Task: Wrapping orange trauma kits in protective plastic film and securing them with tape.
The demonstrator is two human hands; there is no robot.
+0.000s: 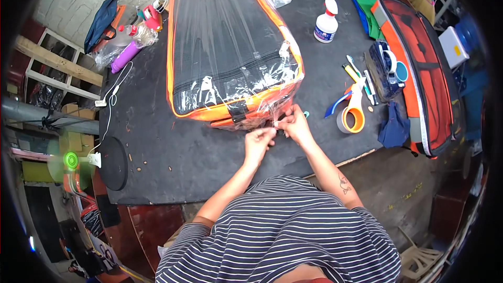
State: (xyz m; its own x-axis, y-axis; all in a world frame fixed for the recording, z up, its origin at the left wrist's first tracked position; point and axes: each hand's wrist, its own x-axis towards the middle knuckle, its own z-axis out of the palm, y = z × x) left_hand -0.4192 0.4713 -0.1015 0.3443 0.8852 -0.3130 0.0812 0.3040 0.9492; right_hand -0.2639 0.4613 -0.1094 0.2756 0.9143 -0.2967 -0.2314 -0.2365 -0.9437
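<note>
A large black bag with orange trim [220, 36] lies on the dark table, covered in clear plastic wrap [259, 81]. At its near end the plastic gathers into a bunch. My left hand [258, 144] pinches at this bunch, its fingertips closed. Close beside it, my right hand [294, 126] also has thumb and fingers pressed together on the gathered plastic. The two hands nearly touch at the fingertips. Just right of my right hand, a small teal ring-shaped piece [306, 115] shows; what it belongs to is hidden.
Right of the bag stand a white spray bottle [326, 23], a tape roll [352, 119], scissors [354, 91] and pens. A red and orange bag [424, 73] fills the right edge. At left are a purple bottle [126, 56], a white cable [111, 99] and a green fan [72, 161].
</note>
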